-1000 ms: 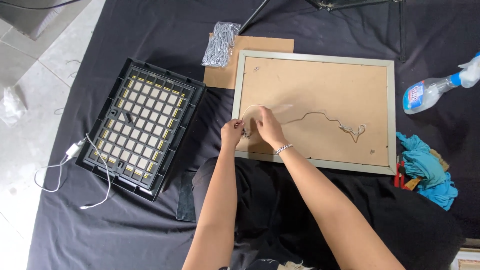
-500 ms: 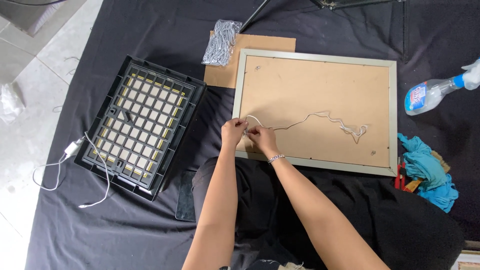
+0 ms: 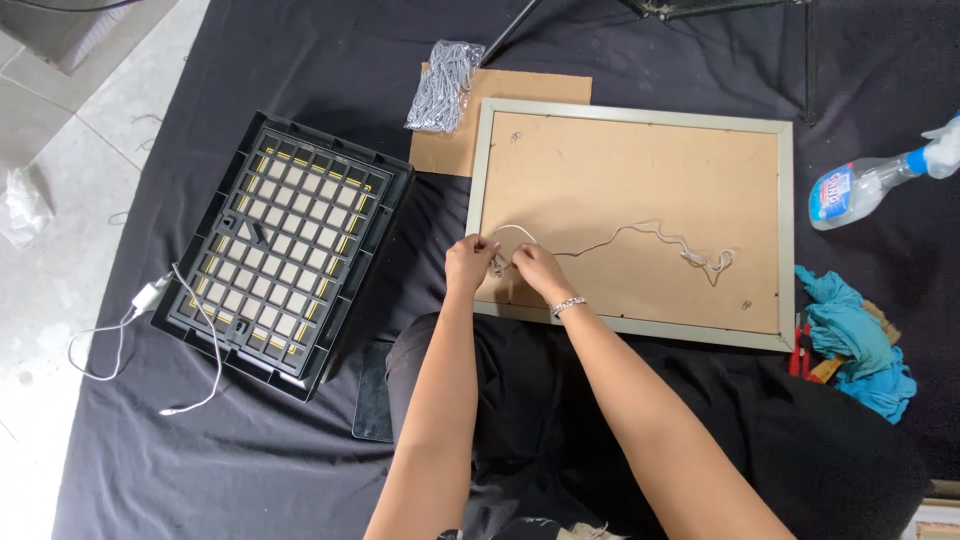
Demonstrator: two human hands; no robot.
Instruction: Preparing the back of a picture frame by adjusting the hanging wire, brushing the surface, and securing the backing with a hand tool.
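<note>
At frame [image 3: 785,240] left edge: left hand [image 3: 468,263], right hand [image 3: 537,270] pinch cord [image 3: 640,232]

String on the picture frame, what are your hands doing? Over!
Left hand and right hand both pinching the white string at the frame back's left edge. Rest of string slack across it. Nothing blocking.

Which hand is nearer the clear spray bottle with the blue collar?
Right. The right hand lies on the frame's brown backing toward the clear spray bottle; the left hand sits beyond it, by the frame's left edge.
</note>
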